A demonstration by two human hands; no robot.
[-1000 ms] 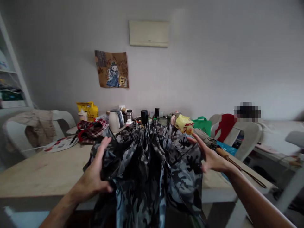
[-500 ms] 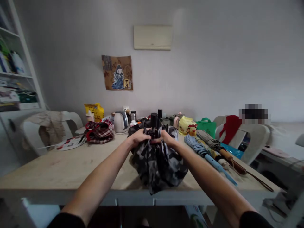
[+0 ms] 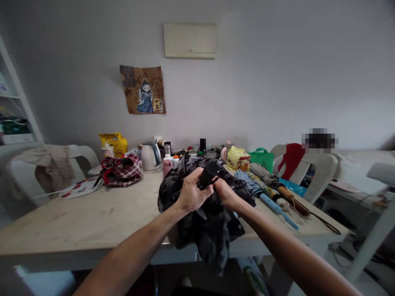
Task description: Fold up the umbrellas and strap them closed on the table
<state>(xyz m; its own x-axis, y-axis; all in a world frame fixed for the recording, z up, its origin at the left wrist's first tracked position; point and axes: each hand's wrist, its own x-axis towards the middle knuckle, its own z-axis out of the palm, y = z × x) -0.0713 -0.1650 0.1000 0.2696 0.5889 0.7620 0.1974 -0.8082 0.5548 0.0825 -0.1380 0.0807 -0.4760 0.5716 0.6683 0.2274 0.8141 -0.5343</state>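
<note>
Two bare hands at work in the head view, the only one: the L hand (image 3: 193, 193) is clamped round the base of a black cylindrical handle (image 3: 210, 170), while the R hand (image 3: 226, 195) is right beside it, fingers bent in at the handle & gathered cloth; its exact grip is hidden, so can't tell if it's closed. The handle belongs to a grey-and-black camouflage-cloth umbrella (image 3: 214, 230), held handle-up & tilted at the near edge of a long pale wood-topped table (image 3: 111, 222). Its lowest folds hang in front of that edge; can't tell whether any cloth rests on the top. Progress, approx.: canopy is drawn in, not spread, so the closing looks mostly done; but cloth bulges out both sides in loose folds, no strap seen round it, so tidying & binding prob. remain. For comparison, on the R of the tabletop lie three slimmer closed ones side by side: a pale-blue umbrella w/ long blue handle (image 3: 274, 203), a yellow-patterned umbrella w/ whitish handle (image 3: 268, 190) & a grey umbrella w/ brown wooden handle (image 3: 268, 176). Over L, well apart from the hands, sits a red-and-white plaid cloth bundle (image 3: 129, 174); can't tell what it is.
</note>
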